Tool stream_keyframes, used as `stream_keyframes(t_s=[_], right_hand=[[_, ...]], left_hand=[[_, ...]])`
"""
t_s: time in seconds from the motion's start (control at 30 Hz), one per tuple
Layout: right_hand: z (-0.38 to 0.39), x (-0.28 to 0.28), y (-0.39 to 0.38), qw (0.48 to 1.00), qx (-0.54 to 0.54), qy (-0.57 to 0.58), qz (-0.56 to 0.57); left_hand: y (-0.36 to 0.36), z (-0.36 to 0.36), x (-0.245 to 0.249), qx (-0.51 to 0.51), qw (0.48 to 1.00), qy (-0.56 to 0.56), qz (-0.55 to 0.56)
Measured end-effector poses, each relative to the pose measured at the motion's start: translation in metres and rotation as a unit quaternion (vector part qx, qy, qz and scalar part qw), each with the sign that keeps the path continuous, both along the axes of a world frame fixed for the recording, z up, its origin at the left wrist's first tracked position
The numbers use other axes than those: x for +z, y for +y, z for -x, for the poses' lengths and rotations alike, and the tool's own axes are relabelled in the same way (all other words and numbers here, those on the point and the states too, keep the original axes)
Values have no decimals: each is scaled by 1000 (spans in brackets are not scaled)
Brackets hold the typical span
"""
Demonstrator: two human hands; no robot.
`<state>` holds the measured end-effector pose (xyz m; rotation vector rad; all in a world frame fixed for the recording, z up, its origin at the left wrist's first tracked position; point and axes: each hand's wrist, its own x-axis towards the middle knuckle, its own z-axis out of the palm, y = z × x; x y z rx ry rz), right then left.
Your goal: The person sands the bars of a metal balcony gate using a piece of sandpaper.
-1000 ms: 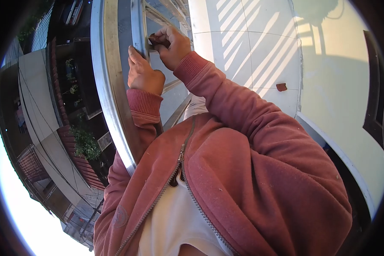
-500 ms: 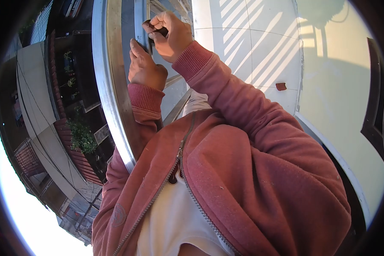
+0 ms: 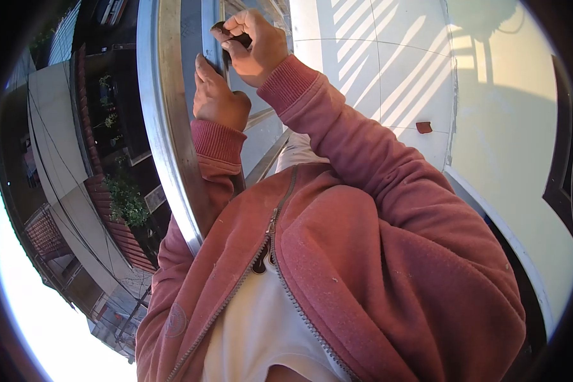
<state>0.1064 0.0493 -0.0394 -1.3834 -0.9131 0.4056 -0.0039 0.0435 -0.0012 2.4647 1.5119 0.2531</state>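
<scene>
My right hand (image 3: 258,48) pinches a folded dark brown piece (image 3: 237,39) that looks like sandpaper, between thumb and fingers. It holds the piece against a narrow metal bar (image 3: 210,28) of a railing. Just below, my left hand (image 3: 218,100) is wrapped along the same bar, its index finger stretched upward and its thumb on the other side. Part of the bar is hidden beneath the left palm. Both wrists come out of red jacket cuffs.
A wide shiny metal rail (image 3: 165,121) runs along my left side, with houses, wires and a green plant (image 3: 127,202) beyond and below. Striped sunlight falls on the tiled floor (image 3: 356,70), where a small reddish-brown piece (image 3: 424,127) lies. A pale wall (image 3: 503,127) stands at right.
The view has shifted slightly, so the floor and wall sit a little further right. My right hand has dipped very slightly, still gripping the brown piece; the left hand stays on the bar.
</scene>
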Motion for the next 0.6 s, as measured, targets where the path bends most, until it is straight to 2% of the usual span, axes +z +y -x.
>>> stream_keyframes(t_s=[0.07, 0.1, 0.13, 0.2, 0.27, 0.33, 0.4, 0.5, 0.6], right_hand=[[7, -15, -13, 996, 46, 50, -50], [7, -22, -10, 993, 51, 108, 10], [10, -30, -11, 993, 54, 109, 11], [4, -12, -10, 996, 59, 61, 22], [18, -16, -27, 993, 58, 101, 21], [20, -34, -27, 987, 81, 118, 71], [20, -20, -27, 985, 73, 138, 69], [24, -13, -30, 983, 93, 152, 48], [17, -14, -26, 993, 80, 85, -14]], left_hand=[[3, -1, -2, 6, 1000, -15, 9], [2, -1, -3, 11, 1000, -20, 11], [1, 1, -4, 15, 1000, -22, 13], [6, -3, -4, 12, 1000, -15, -20], [0, -1, 2, 20, 999, -18, 23], [2, -5, 3, 16, 1000, -18, -1], [-1, -2, 2, 31, 999, -23, 13], [-2, 4, -4, 20, 999, -22, 12], [1, 2, -4, 8, 999, -37, 2]])
